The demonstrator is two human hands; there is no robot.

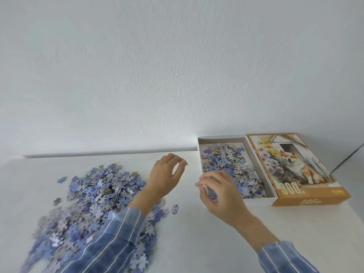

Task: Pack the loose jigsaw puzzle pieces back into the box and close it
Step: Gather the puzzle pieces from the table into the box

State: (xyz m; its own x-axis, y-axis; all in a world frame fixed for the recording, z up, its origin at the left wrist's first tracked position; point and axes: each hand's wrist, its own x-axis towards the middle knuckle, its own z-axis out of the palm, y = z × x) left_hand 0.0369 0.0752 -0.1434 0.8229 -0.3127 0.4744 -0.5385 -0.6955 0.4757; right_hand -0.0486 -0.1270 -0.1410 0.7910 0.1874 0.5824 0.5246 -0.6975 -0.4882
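A large heap of loose blue and lilac puzzle pieces [86,203] covers the left of the white table. The open white box [256,200] stands at the right with a layer of pieces [226,162] inside. Its orange lid [295,170], printed with a dog and flowers, lies face up right beside it. My right hand [218,192] hovers at the box's near left corner, fingers curled round a bunch of pieces. My left hand [167,174] hangs above the table between heap and box, fingers loosely curled, nothing visible in it.
A single piece [175,208] lies between the heap and my right hand, and two strays [62,179] sit left of the heap. The white wall [177,75] rises directly behind the table. The table's right edge [354,213] runs just past the lid.
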